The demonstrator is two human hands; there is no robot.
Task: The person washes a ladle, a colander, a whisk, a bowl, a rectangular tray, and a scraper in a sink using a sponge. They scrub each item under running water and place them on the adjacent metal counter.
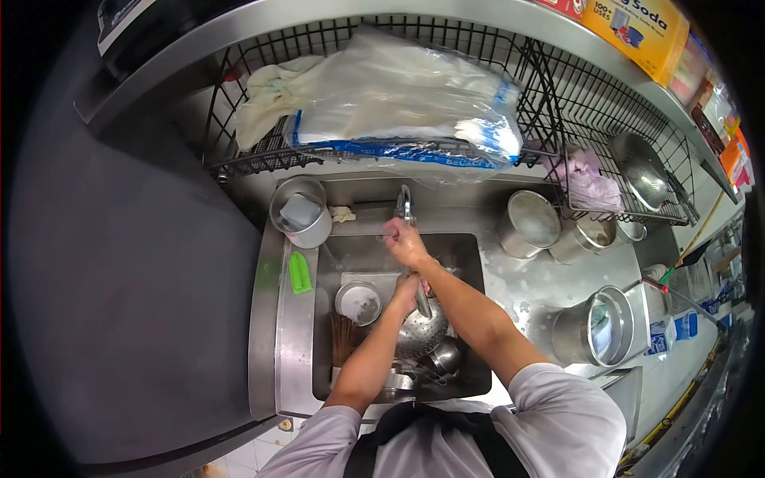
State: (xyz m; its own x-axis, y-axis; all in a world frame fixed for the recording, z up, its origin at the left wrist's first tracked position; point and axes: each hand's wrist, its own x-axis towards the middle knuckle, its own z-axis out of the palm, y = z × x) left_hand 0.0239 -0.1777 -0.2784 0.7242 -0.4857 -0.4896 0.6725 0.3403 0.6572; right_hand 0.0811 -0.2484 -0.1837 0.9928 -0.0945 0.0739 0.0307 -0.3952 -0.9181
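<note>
Over the metal sink (466, 255), my left hand (408, 293) is closed near a metal handle or spout (422, 301), but its exact hold is partly hidden. Farther forward, my right hand (404, 241) is at the faucet (406, 205), its fingers bent and what they grip too small to make out. Below my hands lies a perforated metal colander (420, 333). A round metal pan (358, 303) sits to its left, above a bundled bristle brush (343, 338). A rounded metal bowl or ladle (446, 355) lies near the sink's front.
A metal pot (300, 213) and green tray-like object (300, 272) stand left of the sink. Several pots, including a large one (594, 328), stand on the right. Above hangs a wire rack (550, 95) with plastic bags (398, 95) and a pan (639, 171).
</note>
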